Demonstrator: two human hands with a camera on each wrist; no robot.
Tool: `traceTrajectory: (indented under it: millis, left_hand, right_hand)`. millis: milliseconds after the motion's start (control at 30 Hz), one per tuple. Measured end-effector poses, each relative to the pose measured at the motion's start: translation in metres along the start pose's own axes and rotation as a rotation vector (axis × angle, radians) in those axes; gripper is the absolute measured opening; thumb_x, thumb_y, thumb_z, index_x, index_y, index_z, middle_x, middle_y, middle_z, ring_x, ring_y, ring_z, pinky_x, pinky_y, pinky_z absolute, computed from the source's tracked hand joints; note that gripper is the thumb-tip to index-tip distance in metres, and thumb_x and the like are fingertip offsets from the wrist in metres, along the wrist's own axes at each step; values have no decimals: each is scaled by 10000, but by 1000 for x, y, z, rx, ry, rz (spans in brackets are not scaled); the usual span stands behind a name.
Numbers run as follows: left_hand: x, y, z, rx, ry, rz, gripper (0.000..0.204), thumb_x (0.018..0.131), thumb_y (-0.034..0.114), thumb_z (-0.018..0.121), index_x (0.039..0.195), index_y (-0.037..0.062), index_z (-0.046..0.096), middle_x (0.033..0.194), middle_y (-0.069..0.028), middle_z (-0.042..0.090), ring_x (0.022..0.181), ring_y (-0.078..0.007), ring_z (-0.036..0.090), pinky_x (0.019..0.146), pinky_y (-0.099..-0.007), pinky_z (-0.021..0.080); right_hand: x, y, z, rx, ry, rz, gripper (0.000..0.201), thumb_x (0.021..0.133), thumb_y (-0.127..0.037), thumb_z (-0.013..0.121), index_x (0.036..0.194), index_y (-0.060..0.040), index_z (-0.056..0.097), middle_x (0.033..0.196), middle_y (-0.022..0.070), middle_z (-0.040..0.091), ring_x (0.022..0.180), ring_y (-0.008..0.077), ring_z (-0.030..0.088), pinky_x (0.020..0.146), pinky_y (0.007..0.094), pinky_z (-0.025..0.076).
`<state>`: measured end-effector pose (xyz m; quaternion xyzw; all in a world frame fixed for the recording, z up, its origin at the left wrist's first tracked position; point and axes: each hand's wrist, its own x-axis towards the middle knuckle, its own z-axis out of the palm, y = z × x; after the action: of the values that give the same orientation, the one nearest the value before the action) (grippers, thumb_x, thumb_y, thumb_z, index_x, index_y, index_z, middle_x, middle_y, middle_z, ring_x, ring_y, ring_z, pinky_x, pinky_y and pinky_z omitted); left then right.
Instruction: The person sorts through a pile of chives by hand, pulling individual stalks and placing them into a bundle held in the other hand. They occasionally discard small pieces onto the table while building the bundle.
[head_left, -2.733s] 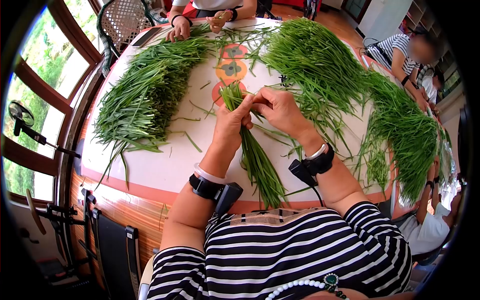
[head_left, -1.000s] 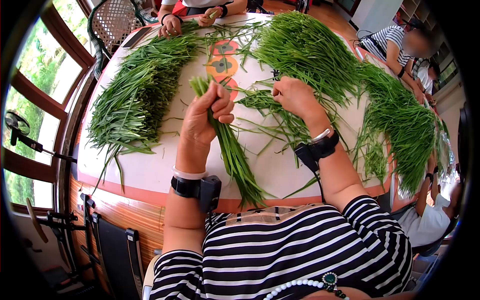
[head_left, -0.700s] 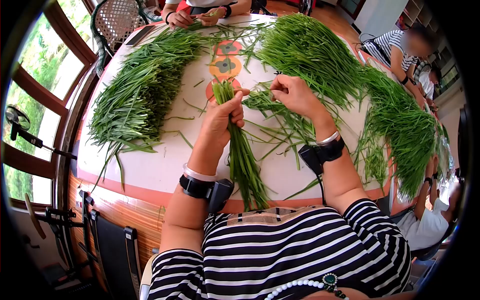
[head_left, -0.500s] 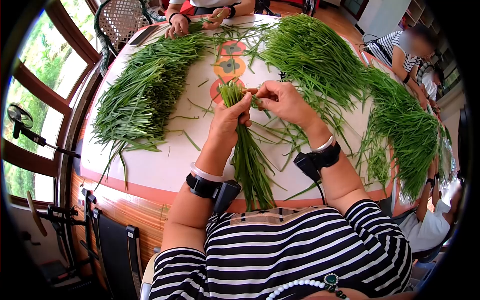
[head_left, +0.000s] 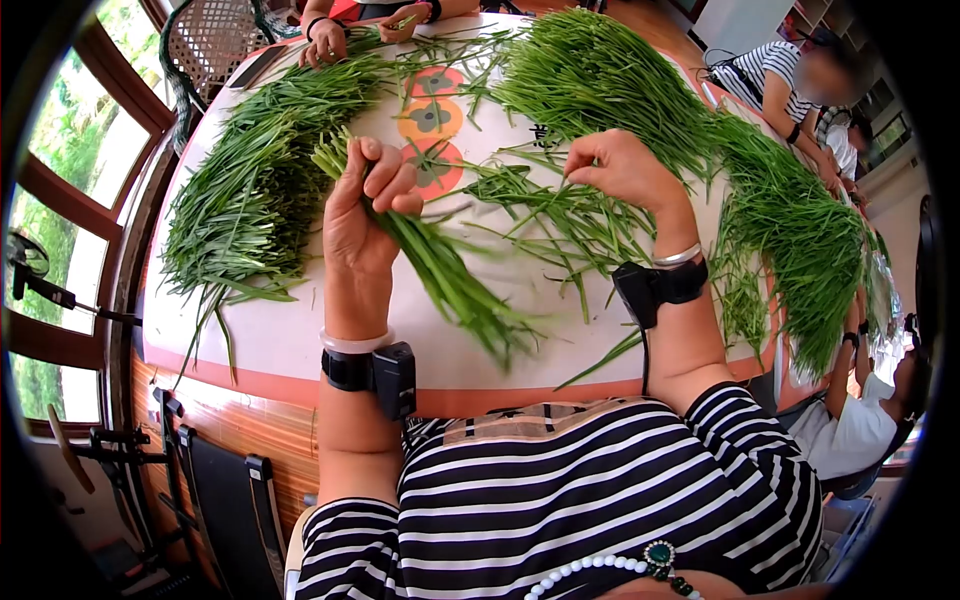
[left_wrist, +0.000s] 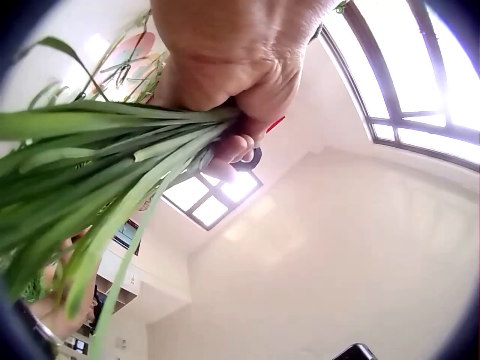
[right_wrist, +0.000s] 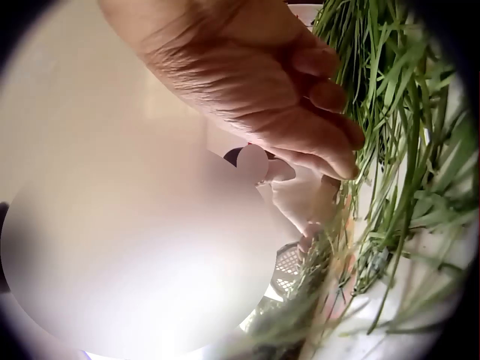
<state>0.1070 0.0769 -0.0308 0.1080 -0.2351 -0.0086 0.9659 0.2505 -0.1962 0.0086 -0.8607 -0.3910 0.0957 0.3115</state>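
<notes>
My left hand (head_left: 365,215) grips a bunch of garlic chives (head_left: 440,265) round its pale stem ends. The leaves hang down to the right over the table, their tips blurred. In the left wrist view, the green leaves (left_wrist: 97,165) fan out from under the curled fingers. My right hand (head_left: 630,170) is raised over loose chive leaves (head_left: 560,215), apart from the bunch. Its thumb and fingertips are drawn together, and no leaf shows between them in the right wrist view, where a heap of chives lies beyond the hand (right_wrist: 277,97).
A large chive pile (head_left: 250,190) lies on the left of the white table (head_left: 440,350), another (head_left: 600,85) at the back, a third (head_left: 795,230) at the right. One person works across the table, others at the right. A wicker chair (head_left: 215,45) stands back left.
Half a second ago both hands met at the stem ends. Now the left hand has swung left with the bunch, its leaves swaying, and the right hand has drawn away right.
</notes>
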Motion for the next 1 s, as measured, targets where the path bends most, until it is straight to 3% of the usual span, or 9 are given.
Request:
traceTrajectory:
  millis: [33,100,233,433,500,567,633,733,1000]
  left_hand:
    - [-2,-1,2,82,47,-11,210,1023,247,432,973,57,506,705,15,349,569,-77,313,506,-189,354]
    - [-3,-3,4,172,100,-100,206,1018,248,445,973,56,507,706,16,349,560,-69,307,469,-177,336]
    - [-2,-15,15,473,288,-217,225,982,264,527,861,77,504,640,36,330,519,-48,290,432,-184,261]
    - [0,-22,8,572,418,-231,204,944,236,594,873,62,516,637,28,371,522,-63,337,452,-203,293]
    - [1,-28,7,634,498,-214,175,947,230,591,898,74,529,663,33,363,533,-49,326,462,-181,291]
    - [1,-36,-5,646,546,-181,219,930,216,617,1047,38,567,652,38,366,539,-61,348,473,-197,310]
    - [2,-45,-3,677,609,-152,271,902,193,650,1094,6,605,621,40,400,525,-77,398,497,-240,396]
    - [3,-55,-2,669,605,-83,311,890,160,660,1157,13,593,627,44,405,531,-74,404,508,-247,410]
    - [2,-48,-17,515,667,38,181,865,175,703,901,69,560,640,37,431,538,-85,417,518,-250,420]
  right_hand:
    - [1,3,3,-92,-28,-5,122,745,-120,709,848,-57,694,778,74,689,707,204,646,654,309,505]
    - [3,3,14,-248,-44,22,150,711,-158,733,839,-90,695,830,83,683,798,268,649,695,360,510]
    - [2,-15,32,-486,-124,108,169,697,-142,736,832,-78,659,903,92,634,848,273,621,704,363,494]
    - [7,-5,19,-80,40,22,198,726,-123,729,883,-30,652,776,93,672,722,246,647,664,335,503]
    - [7,-8,17,95,56,3,178,744,-100,726,862,-3,635,742,76,658,675,180,621,640,298,492]
    - [8,-11,19,294,58,-38,140,788,-62,716,846,17,617,703,28,623,636,78,565,599,242,466]
    - [10,-15,26,373,53,-69,121,803,-50,706,855,16,620,704,18,622,634,71,564,587,235,460]
    - [15,-19,42,493,14,-93,102,819,-33,695,870,17,622,707,2,617,643,57,561,576,220,451]
    - [17,-35,58,617,22,-109,80,849,-7,665,903,20,613,765,2,627,702,57,587,637,214,487]
